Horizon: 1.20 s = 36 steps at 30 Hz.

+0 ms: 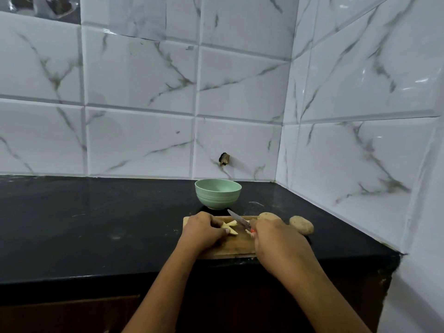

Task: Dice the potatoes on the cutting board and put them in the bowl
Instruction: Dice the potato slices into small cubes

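While on the cutting board (237, 246), potato strips (231, 227) pinched under left fingers (217, 222); knife (236, 218) clasped in right fingers (259, 228).

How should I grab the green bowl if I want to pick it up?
Take the green bowl by its rim, probably from above and from the left, thumb inside and fingers outside. It stands upright and open, bare counter lies to its left, and the knife in the right hand points at its near side.
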Each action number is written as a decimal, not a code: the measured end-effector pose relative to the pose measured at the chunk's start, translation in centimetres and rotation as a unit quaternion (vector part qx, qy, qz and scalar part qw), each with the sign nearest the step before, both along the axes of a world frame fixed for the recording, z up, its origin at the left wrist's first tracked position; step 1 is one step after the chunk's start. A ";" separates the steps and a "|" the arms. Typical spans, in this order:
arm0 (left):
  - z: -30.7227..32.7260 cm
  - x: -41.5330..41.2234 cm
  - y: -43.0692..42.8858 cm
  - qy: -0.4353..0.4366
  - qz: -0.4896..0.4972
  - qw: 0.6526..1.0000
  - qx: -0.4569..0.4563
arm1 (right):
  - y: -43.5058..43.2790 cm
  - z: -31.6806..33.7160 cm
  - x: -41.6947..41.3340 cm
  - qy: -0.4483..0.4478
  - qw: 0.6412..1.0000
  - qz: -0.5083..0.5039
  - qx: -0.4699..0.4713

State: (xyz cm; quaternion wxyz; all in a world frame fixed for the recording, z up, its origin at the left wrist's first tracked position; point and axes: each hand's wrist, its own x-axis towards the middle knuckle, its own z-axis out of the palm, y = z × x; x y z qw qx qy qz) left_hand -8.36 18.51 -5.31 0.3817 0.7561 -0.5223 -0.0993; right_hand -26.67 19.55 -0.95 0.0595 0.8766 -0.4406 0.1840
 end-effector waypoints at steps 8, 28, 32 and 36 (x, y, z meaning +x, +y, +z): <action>-0.2 0.0 -0.3 -0.009 -0.004 1.000 -0.014 | -1.1 -1.7 2.3 0.037 0.999 0.002 0.037; -0.8 0.0 -1.1 -0.031 0.039 0.999 -0.008 | -1.6 -1.8 3.9 0.103 0.993 0.034 0.044; -1.1 0.2 -1.3 -0.030 0.042 0.999 -0.002 | -0.6 -2.8 2.0 0.086 0.995 0.040 0.025; -1.1 0.2 -1.0 -0.029 0.038 0.999 -0.003 | 0.1 -3.3 0.6 0.073 0.996 0.040 0.011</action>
